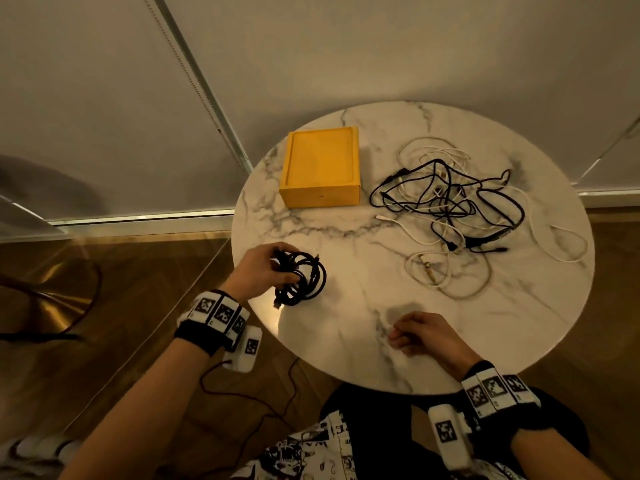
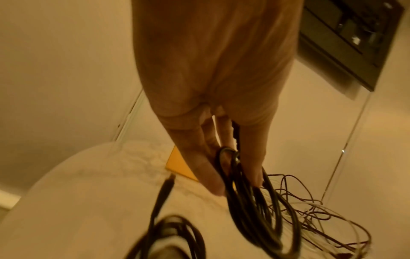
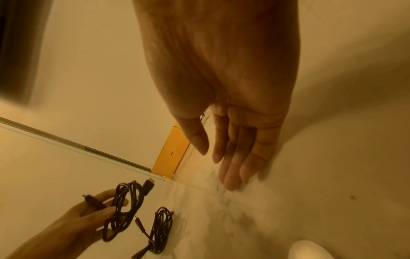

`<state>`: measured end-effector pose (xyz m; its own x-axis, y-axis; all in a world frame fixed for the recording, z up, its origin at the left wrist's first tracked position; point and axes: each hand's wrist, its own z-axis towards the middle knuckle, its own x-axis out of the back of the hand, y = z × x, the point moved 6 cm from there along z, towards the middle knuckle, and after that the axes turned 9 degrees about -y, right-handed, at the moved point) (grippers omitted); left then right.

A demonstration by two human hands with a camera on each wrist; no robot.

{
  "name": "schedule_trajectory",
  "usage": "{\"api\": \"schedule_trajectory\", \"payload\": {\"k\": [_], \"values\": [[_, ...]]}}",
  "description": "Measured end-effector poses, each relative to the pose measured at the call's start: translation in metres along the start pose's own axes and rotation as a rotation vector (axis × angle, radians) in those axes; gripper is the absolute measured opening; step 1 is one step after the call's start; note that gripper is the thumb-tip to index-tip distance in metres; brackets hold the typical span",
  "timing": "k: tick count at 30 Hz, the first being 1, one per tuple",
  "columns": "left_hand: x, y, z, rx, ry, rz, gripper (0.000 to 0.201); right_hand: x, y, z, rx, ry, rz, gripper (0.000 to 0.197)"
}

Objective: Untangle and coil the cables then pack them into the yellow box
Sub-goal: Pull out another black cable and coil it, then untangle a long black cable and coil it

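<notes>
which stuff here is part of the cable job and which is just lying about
For the job: yellow box; coiled black cable held by left hand; second black coil on the table; tangled cables.

Lying about: thin black lead on the floor.

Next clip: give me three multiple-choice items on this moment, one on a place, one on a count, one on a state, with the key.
1. Where does the yellow box stand?
A) to the person's left of the cable tangle
B) to its right
C) on the floor

2. How many coiled black cables show in the right wrist view?
A) one
B) two
C) four

3. The right hand is:
A) gripping a white cable
B) empty, fingers relaxed
C) lifting the box

Key: 1 A, the head view shows it left of the tangle; 2 B, the held coil in the left hand, the second coil on the table; 3 B, its fingers hold nothing.
</notes>
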<state>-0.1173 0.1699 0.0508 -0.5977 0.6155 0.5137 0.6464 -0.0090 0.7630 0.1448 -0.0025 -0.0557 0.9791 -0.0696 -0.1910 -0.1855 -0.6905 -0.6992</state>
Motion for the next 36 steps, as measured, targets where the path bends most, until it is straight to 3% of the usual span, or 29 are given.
{"api": "schedule_trajectory", "payload": {"k": [6, 11, 15, 18, 21, 23, 25, 29, 32, 33, 36], "values": [[0.050, 0.017, 0.044, 0.004, 0.025, 0.004, 0.042, 0.000, 0.002, 0.000, 0.018, 0.020, 0.005, 0.013], [0.035, -0.003, 0.070, 0.197, -0.174, -0.138, 0.036, 0.000, 0.001, -0.001, 0.010, 0.029, 0.033, 0.012], [0.019, -0.015, 0.064, 0.179, -0.329, 0.043, 0.039, 0.001, 0.003, -0.001, 0.030, 0.038, 0.037, 0.012], [0.017, -0.021, 0.055, 0.065, -0.287, 0.256, 0.040, 0.001, 0.004, 0.001, 0.039, 0.036, 0.034, 0.012], [0.009, -0.030, 0.053, 0.020, -0.213, 0.434, 0.048, 0.002, 0.004, 0.002, 0.032, 0.033, 0.033, 0.013], [0.003, -0.037, 0.053, 0.060, -0.245, 0.518, 0.064, 0.001, 0.005, 0.002, 0.030, 0.026, 0.041, 0.012], [-0.002, -0.043, 0.056, 0.117, -0.295, 0.524, 0.075, 0.001, 0.006, 0.001, 0.035, 0.031, 0.051, 0.011], [-0.003, -0.049, 0.063, 0.160, -0.315, 0.437, 0.081, 0.002, 0.005, 0.000, 0.037, 0.046, 0.059, 0.012], [-0.002, -0.048, 0.061, 0.153, -0.274, 0.379, 0.082, -0.001, 0.004, -0.002, 0.019, 0.025, 0.051, 0.013], [0.001, -0.041, 0.057, 0.120, -0.206, 0.363, 0.079, -0.003, 0.003, -0.002, 0.021, 0.009, 0.056, 0.014], [0.006, 0.006, 0.042, -0.132, 0.183, 0.265, 0.039, 0.010, -0.002, -0.008, 0.036, -0.005, 0.030, 0.013]]}}
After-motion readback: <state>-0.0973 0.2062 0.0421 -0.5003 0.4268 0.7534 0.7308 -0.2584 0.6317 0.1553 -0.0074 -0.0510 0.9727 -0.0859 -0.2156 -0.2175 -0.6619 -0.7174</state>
